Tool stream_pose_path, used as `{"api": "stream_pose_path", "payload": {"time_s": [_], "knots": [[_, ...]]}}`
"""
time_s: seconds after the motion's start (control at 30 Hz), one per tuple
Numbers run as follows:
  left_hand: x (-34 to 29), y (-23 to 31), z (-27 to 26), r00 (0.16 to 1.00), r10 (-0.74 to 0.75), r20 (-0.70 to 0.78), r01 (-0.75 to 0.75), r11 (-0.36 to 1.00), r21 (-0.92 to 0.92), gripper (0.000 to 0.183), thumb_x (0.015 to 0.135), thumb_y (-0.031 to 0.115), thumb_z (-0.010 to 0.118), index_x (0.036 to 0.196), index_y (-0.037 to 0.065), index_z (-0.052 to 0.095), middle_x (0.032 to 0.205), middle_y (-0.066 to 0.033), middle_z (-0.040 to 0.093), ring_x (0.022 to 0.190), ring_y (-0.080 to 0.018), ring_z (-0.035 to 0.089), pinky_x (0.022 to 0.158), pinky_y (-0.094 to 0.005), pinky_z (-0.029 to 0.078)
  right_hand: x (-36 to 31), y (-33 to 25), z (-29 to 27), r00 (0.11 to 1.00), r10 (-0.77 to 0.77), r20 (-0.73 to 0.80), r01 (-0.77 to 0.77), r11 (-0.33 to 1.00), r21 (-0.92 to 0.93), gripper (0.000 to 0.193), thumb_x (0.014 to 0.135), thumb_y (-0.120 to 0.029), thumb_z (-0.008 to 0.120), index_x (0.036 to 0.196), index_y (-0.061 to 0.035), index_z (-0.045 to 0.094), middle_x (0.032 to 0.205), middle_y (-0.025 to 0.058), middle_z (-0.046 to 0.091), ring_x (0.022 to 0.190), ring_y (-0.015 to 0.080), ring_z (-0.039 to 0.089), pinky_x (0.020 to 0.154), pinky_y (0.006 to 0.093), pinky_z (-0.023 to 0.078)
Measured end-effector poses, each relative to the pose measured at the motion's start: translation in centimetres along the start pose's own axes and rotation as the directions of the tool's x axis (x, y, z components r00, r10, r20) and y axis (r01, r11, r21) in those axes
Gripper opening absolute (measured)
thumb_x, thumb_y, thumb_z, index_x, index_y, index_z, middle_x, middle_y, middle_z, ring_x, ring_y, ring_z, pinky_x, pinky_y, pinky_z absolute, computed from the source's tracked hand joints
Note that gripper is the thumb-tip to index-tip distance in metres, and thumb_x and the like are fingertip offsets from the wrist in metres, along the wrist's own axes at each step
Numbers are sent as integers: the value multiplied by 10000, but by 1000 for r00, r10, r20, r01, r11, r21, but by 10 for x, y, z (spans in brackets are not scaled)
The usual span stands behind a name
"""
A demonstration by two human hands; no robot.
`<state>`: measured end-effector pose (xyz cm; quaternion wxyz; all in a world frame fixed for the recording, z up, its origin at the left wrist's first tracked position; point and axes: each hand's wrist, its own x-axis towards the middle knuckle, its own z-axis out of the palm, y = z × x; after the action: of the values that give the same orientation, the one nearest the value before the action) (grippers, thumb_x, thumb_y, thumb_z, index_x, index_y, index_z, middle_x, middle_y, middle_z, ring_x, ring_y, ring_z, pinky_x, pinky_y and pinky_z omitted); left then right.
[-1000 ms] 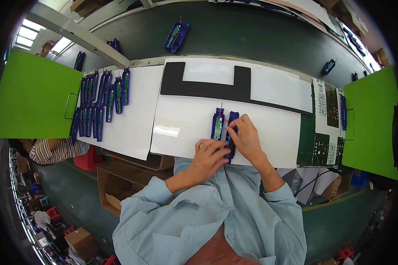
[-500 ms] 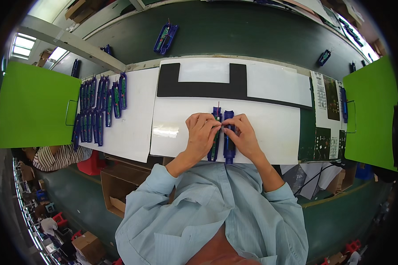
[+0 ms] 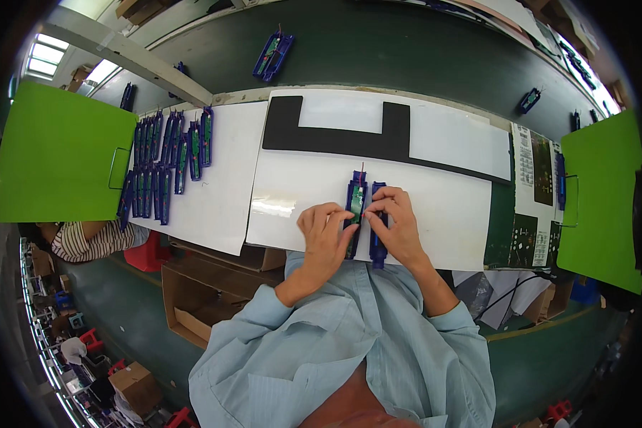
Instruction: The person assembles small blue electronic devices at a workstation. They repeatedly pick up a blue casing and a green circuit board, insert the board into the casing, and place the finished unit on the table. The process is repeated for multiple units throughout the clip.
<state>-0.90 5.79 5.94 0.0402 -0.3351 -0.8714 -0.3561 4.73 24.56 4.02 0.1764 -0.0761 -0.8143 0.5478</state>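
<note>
A long blue plastic housing with a green circuit board (image 3: pixel 357 194) lies in front of me, a thin reddish wire standing out of its far end. My left hand (image 3: pixel 322 235) is curled at its left side, thumb and index fingertips pressing on the board and housing. Just right of it lies a second blue housing (image 3: pixel 378 250), partly covered by my right hand (image 3: pixel 399 227). The right thumb and index finger come together between the two housings, beside the board's edge. Whatever small thing they pinch is too small to make out.
A black U-shaped foam piece (image 3: pixel 335 140) lies beyond my hands on the white work surface (image 3: pixel 292 189). Several blue housings with boards (image 3: pixel 182 157) stand in rows at the left. Green panels (image 3: pixel 64 153) flank both sides. Another housing (image 3: pixel 273 55) lies on the dark green belt.
My hands have drawn apart from their shared pinch over the board. The left moved down and left, uncovering more of the board. The whole view has shifted slightly.
</note>
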Motion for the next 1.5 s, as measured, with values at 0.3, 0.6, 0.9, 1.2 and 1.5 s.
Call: {"api": "stream_pose_path", "payload": {"time_s": [0.3,0.6,0.9,1.2,1.5], "knots": [[-11,-18,6,989,122,87,-127,990,54,235,872,63,747,1103,93,719,1145,-52,627,1145,-286,540,1019,-462,356,13,-8,8,931,-290,221,332,925,-187,126,838,-29,755,940,-39,683,1088,62,700,1149,303,617,972,407,537],[-22,-21,8,985,159,63,-158,987,-17,278,877,103,774,1148,72,718,1153,-77,646,1097,-293,597,987,-496,453,13,-17,2,927,-242,288,319,911,-260,100,857,-28,733,945,-30,686,1247,89,671,1185,338,580,1012,423,515],[-53,-22,6,943,323,84,-323,946,-15,462,818,186,855,1260,99,750,1224,-57,695,1196,-256,634,1100,-487,464,27,-16,-2,912,-118,392,213,954,-211,53,854,-40,742,843,-39,690,1301,82,652,1194,330,551,1029,437,484],[-56,-27,12,941,331,72,-329,944,-36,483,811,168,860,1282,125,759,1262,-53,690,1202,-262,630,1104,-494,476,36,-12,-1,885,-68,460,207,943,-259,71,828,-87,777,850,-63,715,1237,60,621,1100,279,538,1024,433,443],[-55,-28,13,943,327,63,-325,945,-41,492,798,196,864,1269,109,755,1240,-40,692,1223,-248,619,1108,-493,464,31,-11,-2,898,-70,435,220,926,-306,68,850,-105,780,896,-78,737,1117,80,579,1125,296,531,1014,432,418]]}}
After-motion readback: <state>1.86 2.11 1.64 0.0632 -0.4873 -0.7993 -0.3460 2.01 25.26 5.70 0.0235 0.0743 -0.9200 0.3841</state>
